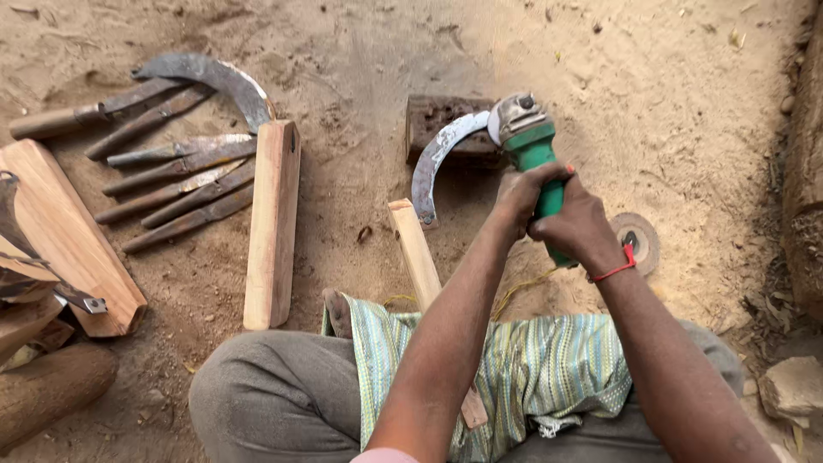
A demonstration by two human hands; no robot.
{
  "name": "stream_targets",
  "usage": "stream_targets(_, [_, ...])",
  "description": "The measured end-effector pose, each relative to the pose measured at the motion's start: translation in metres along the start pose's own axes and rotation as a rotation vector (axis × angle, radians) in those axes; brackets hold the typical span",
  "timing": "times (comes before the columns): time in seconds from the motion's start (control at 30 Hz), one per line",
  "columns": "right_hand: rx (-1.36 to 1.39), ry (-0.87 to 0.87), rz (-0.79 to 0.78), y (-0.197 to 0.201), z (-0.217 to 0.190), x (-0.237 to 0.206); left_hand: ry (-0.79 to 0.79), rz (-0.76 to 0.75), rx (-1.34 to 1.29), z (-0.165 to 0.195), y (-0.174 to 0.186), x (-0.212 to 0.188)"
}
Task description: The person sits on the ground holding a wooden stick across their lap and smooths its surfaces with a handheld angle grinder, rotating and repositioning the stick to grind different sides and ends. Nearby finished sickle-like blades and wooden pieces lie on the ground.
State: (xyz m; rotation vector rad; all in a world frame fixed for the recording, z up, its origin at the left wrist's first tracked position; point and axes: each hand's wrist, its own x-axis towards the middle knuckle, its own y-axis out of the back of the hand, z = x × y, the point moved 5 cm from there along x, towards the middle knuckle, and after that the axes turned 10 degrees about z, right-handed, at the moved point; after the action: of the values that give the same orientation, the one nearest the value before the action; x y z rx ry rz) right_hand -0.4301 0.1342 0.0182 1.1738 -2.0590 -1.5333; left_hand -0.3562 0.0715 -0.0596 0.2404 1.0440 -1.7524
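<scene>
Fingers (525, 190) of both hands are wrapping tight around the green grinder (533, 147) at upper centre. Far left, blades (176, 184) are lying on sand; the sickle (437, 154) is resting against a block (433, 116), under the grinder's head.

No packages, labels, signs or screens show; as far as the view tells, none anywhere.
</scene>
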Motion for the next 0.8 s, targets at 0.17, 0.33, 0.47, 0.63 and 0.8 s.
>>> stream_targets(0.17, [-0.024,0.129,-0.085,-0.019,-0.008,-0.010,-0.104,0.163,-0.070,-0.005,0.026,-0.011])
stream_targets(0.33, [0.041,0.101,-0.086,-0.027,-0.016,-0.006,-0.160,0.163,-0.075,0.000,0.035,-0.001])
stream_targets(0.47, [0.075,0.024,-0.023,-0.023,-0.016,0.013,-0.175,0.044,0.032,0.007,0.026,0.023])
stream_targets(0.63, [0.135,0.146,-0.077,-0.011,-0.025,-0.028,-0.229,-0.015,0.042,0.008,0.042,-0.006])
stream_targets(0.8, [0.261,0.417,-0.075,0.041,-0.032,-0.130,-0.387,-0.136,0.015,0.057,0.058,-0.081])
